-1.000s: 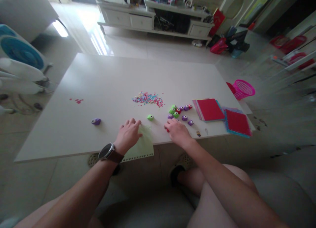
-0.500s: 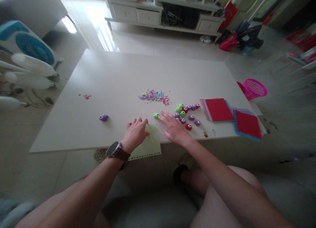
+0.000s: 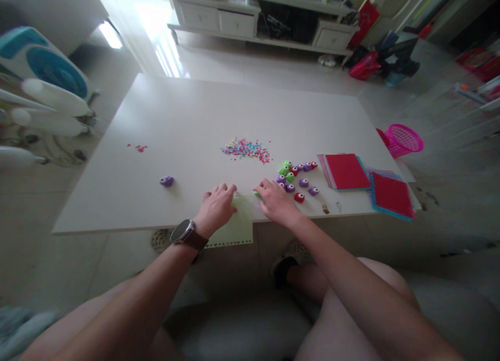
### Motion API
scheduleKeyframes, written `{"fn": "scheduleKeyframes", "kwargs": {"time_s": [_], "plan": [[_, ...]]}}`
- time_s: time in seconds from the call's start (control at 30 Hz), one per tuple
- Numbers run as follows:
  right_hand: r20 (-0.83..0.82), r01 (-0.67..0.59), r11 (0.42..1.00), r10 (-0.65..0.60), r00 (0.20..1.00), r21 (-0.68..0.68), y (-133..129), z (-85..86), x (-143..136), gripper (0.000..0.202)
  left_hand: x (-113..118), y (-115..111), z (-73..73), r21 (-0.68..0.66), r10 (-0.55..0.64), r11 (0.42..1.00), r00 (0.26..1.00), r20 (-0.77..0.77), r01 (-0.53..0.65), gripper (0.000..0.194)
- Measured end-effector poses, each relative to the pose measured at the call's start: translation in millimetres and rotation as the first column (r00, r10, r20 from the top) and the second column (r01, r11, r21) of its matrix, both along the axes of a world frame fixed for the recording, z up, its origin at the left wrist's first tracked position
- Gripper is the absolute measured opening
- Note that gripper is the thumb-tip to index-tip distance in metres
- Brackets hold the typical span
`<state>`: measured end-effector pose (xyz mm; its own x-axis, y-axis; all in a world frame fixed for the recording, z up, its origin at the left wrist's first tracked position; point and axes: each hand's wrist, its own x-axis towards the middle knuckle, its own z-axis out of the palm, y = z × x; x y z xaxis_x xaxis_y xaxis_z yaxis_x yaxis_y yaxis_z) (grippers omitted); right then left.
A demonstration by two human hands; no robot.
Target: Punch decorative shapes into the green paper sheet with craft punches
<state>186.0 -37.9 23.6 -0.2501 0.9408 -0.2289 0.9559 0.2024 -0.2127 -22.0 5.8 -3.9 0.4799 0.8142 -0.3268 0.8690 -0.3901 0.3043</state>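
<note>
Fingers of the left hand press flat on a pale green paper sheet to keep it from sliding off the white table's near edge. The right hand curls round a small green paper punch (mostly hidden) at the sheet's corner, beside more little punches

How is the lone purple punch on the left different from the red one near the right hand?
The purple punch sits alone, far left of the left hand; the red punch lies at the edge of a cluster of punches, near the right hand. They differ in colour. Both look alike in small size and rounded shape.
</note>
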Motion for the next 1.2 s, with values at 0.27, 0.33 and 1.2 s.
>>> {"fn": "scheduleKeyframes", "kwargs": {"time_s": [0.27, 0.33, 1.2], "plan": [[-0.002, 0.03, 0.999, -0.03, 1.0, -0.045, -2, 0.4, 5, 0.033, 0, -1, -3.3, -0.006, -0.005, 1.0, 1.0, 0.026, 0.005, 0.045], [0.038, 0.034, 0.999, -0.034, 0.999, -0.015, -2, -1.5, 4, 0.028, 0, 0, -4.1, -0.006, -0.007, 1.0, 1.0, 0.027, 0.007, 0.044], [-0.053, 0.268, 0.962, -0.265, 0.963, 0.06, 10, -7.1, 65, 0.04, 1, 0, -0.2, -0.028, -0.02, 0.999, 1.0, 0.009, 0.02, 0.047]]}}
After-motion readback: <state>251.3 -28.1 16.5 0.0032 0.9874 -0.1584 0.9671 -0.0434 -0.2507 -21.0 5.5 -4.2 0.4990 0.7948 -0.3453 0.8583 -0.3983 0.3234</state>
